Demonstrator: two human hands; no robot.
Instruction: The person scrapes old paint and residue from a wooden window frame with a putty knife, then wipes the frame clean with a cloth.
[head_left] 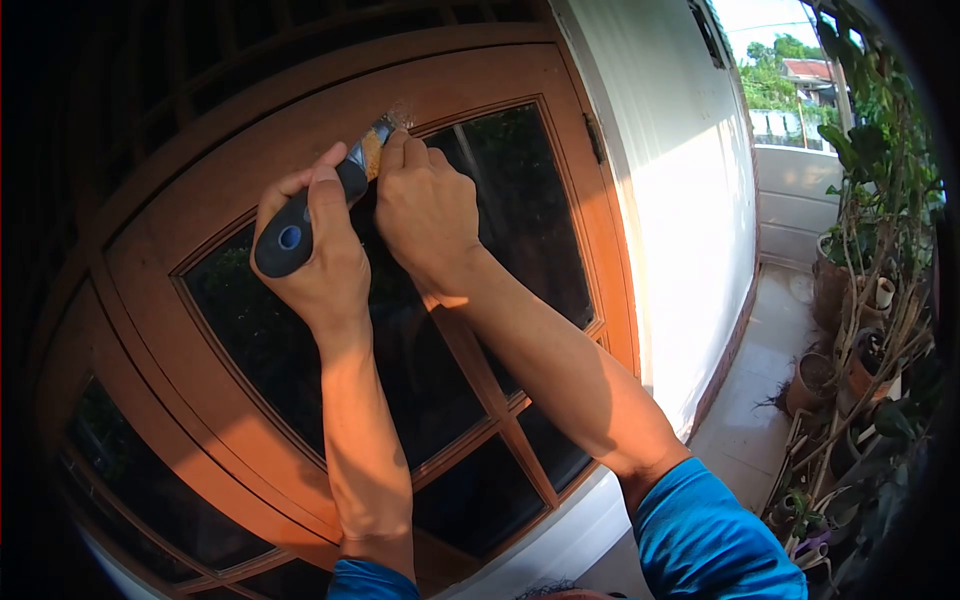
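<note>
Left hand (338, 258) on my feed is wrapped round the dark handle of a bladed tool (351, 180), thumb laid along it, probably to steer the angle. Tool sits slanted at the wooden door's top rail (480, 72), just above the glass pane (525, 185), metal end up by a pale scuffed patch (402, 112). Right hand (428, 215) is up beside the blade, fingers curled in; can't tell from here whether they pinch it or just lean on it. My read: it's there to add pressure and steady the tip. Yellowish patch (374, 155) between blade and right fingers, unclear what. Both arms reach up, likely because the rail is high. White wall (680, 140) right, potted plants (815, 380) beyond.
</note>
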